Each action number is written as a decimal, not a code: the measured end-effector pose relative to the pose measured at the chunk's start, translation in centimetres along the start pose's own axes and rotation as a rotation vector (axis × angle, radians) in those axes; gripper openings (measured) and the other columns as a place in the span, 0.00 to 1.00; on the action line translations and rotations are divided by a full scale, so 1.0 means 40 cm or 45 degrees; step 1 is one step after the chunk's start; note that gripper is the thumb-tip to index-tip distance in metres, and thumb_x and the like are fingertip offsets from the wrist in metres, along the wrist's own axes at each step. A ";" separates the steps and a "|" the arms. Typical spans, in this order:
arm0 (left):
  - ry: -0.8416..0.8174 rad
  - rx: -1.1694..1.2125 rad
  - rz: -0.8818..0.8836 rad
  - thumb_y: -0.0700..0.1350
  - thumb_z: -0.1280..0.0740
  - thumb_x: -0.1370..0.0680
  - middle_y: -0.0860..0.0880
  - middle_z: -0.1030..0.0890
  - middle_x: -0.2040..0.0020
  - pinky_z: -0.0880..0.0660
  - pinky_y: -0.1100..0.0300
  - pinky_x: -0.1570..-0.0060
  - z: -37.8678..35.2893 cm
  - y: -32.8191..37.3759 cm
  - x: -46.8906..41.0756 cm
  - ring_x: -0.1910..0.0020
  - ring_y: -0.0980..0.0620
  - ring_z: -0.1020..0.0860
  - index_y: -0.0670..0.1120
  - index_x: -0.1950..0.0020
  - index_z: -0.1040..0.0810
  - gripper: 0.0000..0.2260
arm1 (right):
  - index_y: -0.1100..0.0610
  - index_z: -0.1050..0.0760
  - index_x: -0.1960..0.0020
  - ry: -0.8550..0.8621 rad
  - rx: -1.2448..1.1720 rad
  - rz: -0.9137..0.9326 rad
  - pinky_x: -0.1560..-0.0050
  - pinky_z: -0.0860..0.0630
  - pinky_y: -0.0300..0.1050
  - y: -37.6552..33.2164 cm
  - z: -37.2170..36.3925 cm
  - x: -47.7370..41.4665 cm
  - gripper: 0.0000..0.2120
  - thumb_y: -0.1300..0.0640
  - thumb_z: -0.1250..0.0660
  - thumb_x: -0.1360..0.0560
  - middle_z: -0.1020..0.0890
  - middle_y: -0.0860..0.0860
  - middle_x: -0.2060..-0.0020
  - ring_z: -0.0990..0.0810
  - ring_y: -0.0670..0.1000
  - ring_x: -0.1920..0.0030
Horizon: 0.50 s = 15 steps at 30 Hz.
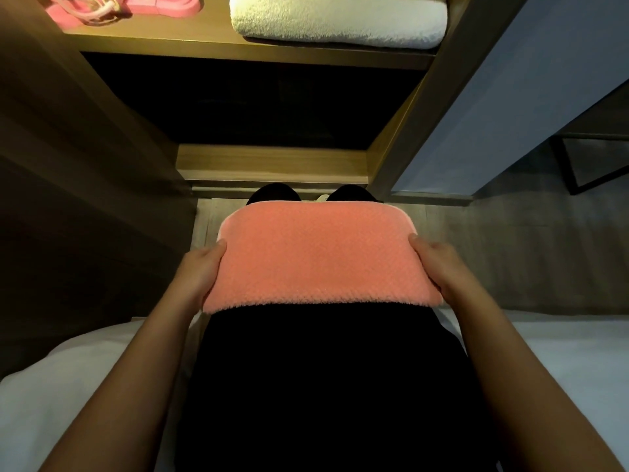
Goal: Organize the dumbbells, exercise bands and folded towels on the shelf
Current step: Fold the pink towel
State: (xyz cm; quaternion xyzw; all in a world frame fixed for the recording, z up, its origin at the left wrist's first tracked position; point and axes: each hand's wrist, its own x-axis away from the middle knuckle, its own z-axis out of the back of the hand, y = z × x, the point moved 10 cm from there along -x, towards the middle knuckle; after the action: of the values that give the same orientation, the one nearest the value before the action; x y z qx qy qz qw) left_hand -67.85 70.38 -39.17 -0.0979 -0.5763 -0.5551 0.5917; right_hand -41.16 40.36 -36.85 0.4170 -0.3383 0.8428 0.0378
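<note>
Warm-toned wood forms the shelf unit (238, 46) in front of a person who looks straight down along dark clothing (323, 386). On its lit board a folded white towel (337, 22) lies at the right and pink exercise bands (129, 6) lie at the left, both cut off by the upper edge of the view. The compartment below (255, 103) is in deep shadow and nothing in it can be made out. A blue-grey panel (510, 97) stands to the right of the unit, above a grey wood-look floor (510, 250), and white bedding (68, 386) shows at both lower corners. Two dark rounded shapes just beyond the towel are too dim to identify. The folded coral towel (316, 260) is held level in the air in front of the body, below the shelf and clear of it. The left hand (200, 270) grasps its left end and the right hand (439, 267) its right end, each with the thumb (218, 248) lying on top. The fingers are hidden underneath the cloth, and both bare forearms reach forward from the lower corners.
</note>
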 end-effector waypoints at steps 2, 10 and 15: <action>0.042 -0.042 -0.076 0.56 0.45 0.17 0.44 0.23 0.47 0.30 0.50 0.53 0.014 0.017 0.012 0.51 0.46 0.25 0.44 0.39 0.25 0.18 | 0.62 0.28 0.34 0.010 -0.049 0.032 0.48 0.29 0.51 -0.014 0.010 0.015 0.23 0.45 0.44 0.18 0.23 0.55 0.49 0.24 0.52 0.54; 0.225 -0.038 -0.481 0.55 0.41 0.18 0.44 0.22 0.48 0.27 0.48 0.52 0.073 0.229 0.131 0.52 0.45 0.23 0.45 0.51 0.24 0.14 | 0.54 0.27 0.55 0.188 -0.036 0.410 0.61 0.33 0.45 -0.212 0.083 0.092 0.13 0.47 0.42 0.19 0.24 0.50 0.56 0.26 0.49 0.58; 0.211 -0.039 -0.715 0.52 0.39 0.19 0.42 0.21 0.48 0.26 0.47 0.51 0.030 0.388 0.235 0.49 0.41 0.22 0.41 0.47 0.23 0.14 | 0.55 0.27 0.51 0.182 0.005 0.699 0.63 0.32 0.44 -0.375 0.051 0.174 0.06 0.53 0.38 0.21 0.24 0.48 0.59 0.26 0.47 0.61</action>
State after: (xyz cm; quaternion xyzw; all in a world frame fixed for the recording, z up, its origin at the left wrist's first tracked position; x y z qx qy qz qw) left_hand -59.23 71.85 -23.22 0.1021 -0.5222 -0.7119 0.4584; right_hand -39.11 49.14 -22.82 0.2492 -0.4335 0.8494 -0.1690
